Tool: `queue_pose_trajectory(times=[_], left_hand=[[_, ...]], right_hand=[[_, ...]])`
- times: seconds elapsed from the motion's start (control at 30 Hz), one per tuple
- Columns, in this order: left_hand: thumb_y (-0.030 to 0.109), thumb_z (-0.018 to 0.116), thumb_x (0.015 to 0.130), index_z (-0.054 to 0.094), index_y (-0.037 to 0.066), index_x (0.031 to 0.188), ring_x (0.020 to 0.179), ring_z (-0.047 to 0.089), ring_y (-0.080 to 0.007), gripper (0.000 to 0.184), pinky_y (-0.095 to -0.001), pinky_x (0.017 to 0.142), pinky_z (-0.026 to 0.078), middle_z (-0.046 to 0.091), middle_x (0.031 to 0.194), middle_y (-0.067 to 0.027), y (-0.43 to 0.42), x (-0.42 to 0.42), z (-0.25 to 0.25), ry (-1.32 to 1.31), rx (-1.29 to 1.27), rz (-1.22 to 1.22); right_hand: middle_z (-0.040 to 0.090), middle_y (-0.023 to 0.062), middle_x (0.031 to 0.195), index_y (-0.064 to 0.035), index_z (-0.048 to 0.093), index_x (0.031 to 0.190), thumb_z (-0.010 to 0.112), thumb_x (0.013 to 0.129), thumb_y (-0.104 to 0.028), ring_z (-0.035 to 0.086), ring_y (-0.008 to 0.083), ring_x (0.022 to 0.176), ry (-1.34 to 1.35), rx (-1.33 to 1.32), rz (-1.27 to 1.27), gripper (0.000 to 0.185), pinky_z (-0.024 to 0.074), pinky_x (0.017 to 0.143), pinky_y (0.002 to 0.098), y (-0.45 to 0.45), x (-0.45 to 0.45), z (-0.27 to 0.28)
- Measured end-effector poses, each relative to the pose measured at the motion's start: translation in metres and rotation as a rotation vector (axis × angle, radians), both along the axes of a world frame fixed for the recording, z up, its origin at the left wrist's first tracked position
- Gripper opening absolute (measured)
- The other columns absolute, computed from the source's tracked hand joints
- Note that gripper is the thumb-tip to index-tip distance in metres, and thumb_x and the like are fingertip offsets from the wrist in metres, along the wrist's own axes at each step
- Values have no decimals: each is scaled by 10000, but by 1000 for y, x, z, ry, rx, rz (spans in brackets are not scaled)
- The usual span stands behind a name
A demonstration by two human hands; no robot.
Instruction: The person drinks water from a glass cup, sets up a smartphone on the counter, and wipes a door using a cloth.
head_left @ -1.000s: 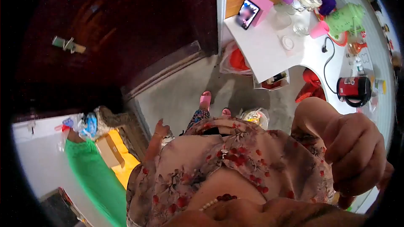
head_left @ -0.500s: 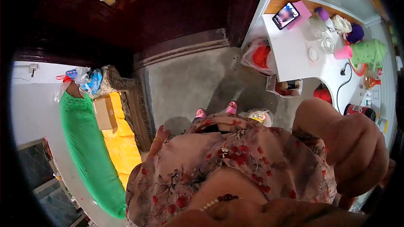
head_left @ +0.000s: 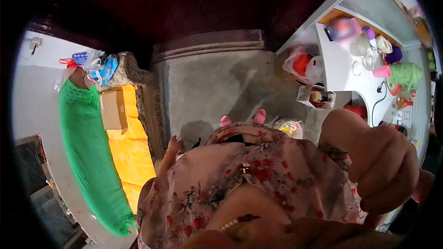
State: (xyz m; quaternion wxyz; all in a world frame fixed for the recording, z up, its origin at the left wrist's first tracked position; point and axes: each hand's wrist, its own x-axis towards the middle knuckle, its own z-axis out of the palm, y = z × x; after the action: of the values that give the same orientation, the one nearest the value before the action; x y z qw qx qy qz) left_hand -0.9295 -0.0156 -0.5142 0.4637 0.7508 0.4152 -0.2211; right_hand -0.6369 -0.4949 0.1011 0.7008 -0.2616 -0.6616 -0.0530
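My left hand (head_left: 175,144) hangs low beside my body at the left, small in view, with its fingers apart and nothing visible in it. It is near the edge of the dark brown cover on the seat, with a gap between them. My right hand (head_left: 388,168) is raised close to the camera at the right, its fingers curled into a fist. Whatever it holds, if anything, is hidden. The flowered top (head_left: 258,170) fills the lower middle, between my two hands.
Left are a green-covered bolster (head_left: 87,152), yellow cushion (head_left: 129,157) and cardboard box (head_left: 112,109). At the right, a white desk (head_left: 341,71) bears a pink cup (head_left: 382,72) and green jug (head_left: 406,74). An open box (head_left: 316,97) and bags stand beside it; a dark door (head_left: 207,4) lies ahead.
The view has turned left, so the desk has shifted right and the kettle is mostly hidden behind my right hand. The feet are now side by side. My right hand stays closed.
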Motion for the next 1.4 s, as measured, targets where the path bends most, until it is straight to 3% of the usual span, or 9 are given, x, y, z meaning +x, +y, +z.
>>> queue_pose_trajectory(times=[0.17, 0.3, 0.4, 0.5, 0.57, 0.63, 0.7, 1.23, 1.4], left_hand=[[172, 617, 701, 458, -22, 1259, 1006, 591, -270, 612, -326, 827, 479, 600, 1062, -236, 42, -49, -31, -18, 448, -383], [160, 604, 689, 487, -48, 1204, 695, 630, -258, 567, -353, 626, 500, 635, 781, -185, 39, -46, 14, 170, 173, -151], [158, 601, 685, 490, -55, 1191, 661, 619, -237, 560, -351, 593, 498, 628, 756, -170, 40, -56, -1, 90, 99, 19], [162, 598, 685, 479, -60, 1205, 674, 602, -215, 579, -339, 607, 494, 608, 711, -137, 51, -56, -23, 122, 101, -109], [163, 595, 683, 466, -65, 1222, 695, 590, -203, 600, -327, 619, 489, 599, 724, -122, 69, -70, -79, -143, 510, -889], [161, 591, 683, 451, -69, 1240, 717, 584, -199, 619, -319, 634, 487, 593, 747, -114, 67, -68, -84, -188, 479, -859], [155, 587, 683, 434, -73, 1257, 740, 583, -202, 636, -315, 652, 486, 592, 779, -115, 45, -48, -46, 15, 10, -25], [206, 570, 711, 405, -73, 1290, 991, 603, -319, 663, -338, 830, 478, 582, 1107, -267, 42, -9, 10, 123, 137, -218], [241, 553, 720, 415, -95, 1269, 1074, 560, -328, 659, -333, 893, 451, 548, 1165, -280, 63, -34, -73, 9, 228, -366]], right_hand=[[618, 12, 691, -77, 569, 935, 742, 712, -113, 550, 89, 497, -16, -79, 4, 284, 434, 409, 216, 31, -10, 5], [624, 22, 703, -72, 557, 1020, 743, 712, -110, 553, 96, 499, -44, -147, -33, 361, 436, 412, 223, 41, -19, 12], [628, 34, 713, -69, 532, 1093, 739, 721, -108, 556, 102, 501, -57, -211, -63, 428, 438, 412, 231, 48, -26, 16], [630, 51, 713, -67, 535, 1092, 734, 733, -103, 559, 109, 502, 20, -131, 32, 413, 440, 407, 242, 77, -30, 16], [631, 62, 714, -64, 526, 1105, 730, 736, -94, 562, 121, 500, 27, -131, 120, 423, 442, 401, 246, 81, -30, 17], [630, 75, 712, -57, 510, 1125, 726, 737, -81, 564, 134, 499, 5, -150, 184, 445, 442, 396, 249, 84, -28, 20], [627, 85, 709, -48, 506, 1129, 721, 737, -67, 565, 145, 498, 5, -162, 160, 448, 436, 392, 246, 84, -29, 24], [621, 102, 701, -37, 537, 1090, 667, 775, -58, 564, 154, 489, 11, -125, 138, 342, 419, 369, 236, 89, -34, 21], [623, 106, 704, -37, 526, 1104, 634, 802, -77, 567, 157, 492, 2, -124, 158, 323, 428, 373, 239, 90, -36, 21]])
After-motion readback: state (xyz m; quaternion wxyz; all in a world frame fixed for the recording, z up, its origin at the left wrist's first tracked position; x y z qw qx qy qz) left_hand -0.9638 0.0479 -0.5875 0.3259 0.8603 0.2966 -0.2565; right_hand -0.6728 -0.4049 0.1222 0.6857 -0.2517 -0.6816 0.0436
